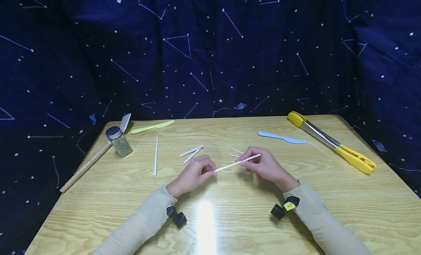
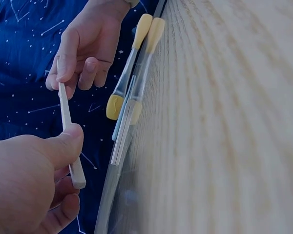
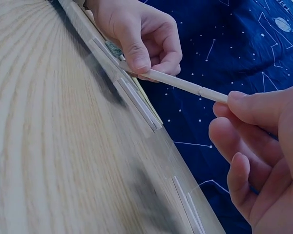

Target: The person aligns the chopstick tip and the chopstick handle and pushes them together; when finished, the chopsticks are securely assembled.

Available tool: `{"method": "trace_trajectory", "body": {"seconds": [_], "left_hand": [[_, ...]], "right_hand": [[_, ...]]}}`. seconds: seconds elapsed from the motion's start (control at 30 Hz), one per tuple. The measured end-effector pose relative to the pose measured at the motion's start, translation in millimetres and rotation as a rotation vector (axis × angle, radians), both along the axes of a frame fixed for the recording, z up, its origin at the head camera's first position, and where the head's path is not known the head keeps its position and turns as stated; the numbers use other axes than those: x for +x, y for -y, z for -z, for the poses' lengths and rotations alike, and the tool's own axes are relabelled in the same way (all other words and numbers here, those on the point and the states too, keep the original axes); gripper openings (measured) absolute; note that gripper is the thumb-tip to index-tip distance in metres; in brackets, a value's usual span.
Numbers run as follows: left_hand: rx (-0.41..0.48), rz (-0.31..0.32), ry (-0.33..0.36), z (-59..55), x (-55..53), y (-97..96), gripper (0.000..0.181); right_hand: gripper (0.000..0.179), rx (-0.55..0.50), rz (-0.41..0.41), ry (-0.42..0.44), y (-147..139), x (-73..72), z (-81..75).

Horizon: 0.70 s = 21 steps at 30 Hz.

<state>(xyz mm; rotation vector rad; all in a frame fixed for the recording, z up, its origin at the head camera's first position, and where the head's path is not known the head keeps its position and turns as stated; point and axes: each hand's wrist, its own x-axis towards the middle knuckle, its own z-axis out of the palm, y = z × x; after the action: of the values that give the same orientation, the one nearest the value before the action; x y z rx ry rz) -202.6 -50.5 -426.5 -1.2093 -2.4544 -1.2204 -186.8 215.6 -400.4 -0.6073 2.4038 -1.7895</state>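
One white stick (image 1: 227,167) is held above the surface (image 1: 240,211); use it as the reference. Left of the stick, a loose long stick (image 1: 156,156) lies flat, clear of both hands. Beyond the stick's left end lie two short sticks (image 1: 192,151); a forward swing of the left hand (image 1: 195,174) could scatter them. Left fingers: thumb and fingers pinch the stick near its left end. A loose pinch could let it roll or drop. A seam (image 3: 200,91) shows along the stick, just short of the right fingers; bending or unequal pull could part or snap it there. Right fingers: thumb and fingertip of the right hand (image 1: 264,165) pinch the stick, the others loosely bent. Twisting by this hand would load the seam. Beyond the stick's right part, two more short sticks (image 1: 237,151) lie partly hidden; a lowered hand could push them.
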Motion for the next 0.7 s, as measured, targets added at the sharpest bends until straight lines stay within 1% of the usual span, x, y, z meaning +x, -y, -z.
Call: {"method": "trace_trajectory", "body": {"seconds": [0.07,0.17,0.37,0.53,0.6,0.7], "left_hand": [[-0.009,0.009,0.019,-0.4,0.3,-1.0,0.009],[-0.017,0.005,0.031,0.2,0.7,-1.6,0.009],[-0.013,0.004,0.038,-0.6,1.9,-2.6,0.009],[-0.002,0.014,0.063,-1.9,3.7,-4.1,0.009],[0.009,0.029,0.109,-2.4,4.7,-4.9,0.01],[0.047,0.06,0.245,-4.7,7.1,-5.4,0.012]], "right_hand": [[0.006,0.0,0.0,0.007,-0.1,0.8,0.8],[0.007,-0.009,-0.004,0.022,0.0,1.4,1.5],[0.007,-0.009,0.006,0.032,0.7,2.0,1.0],[0.007,0.002,-0.011,0.009,-0.2,1.2,0.1],[0.007,-0.002,-0.022,-0.005,-1.4,0.9,-1.4],[0.008,-0.02,-0.025,-0.006,-3.1,0.6,-3.8]]}}
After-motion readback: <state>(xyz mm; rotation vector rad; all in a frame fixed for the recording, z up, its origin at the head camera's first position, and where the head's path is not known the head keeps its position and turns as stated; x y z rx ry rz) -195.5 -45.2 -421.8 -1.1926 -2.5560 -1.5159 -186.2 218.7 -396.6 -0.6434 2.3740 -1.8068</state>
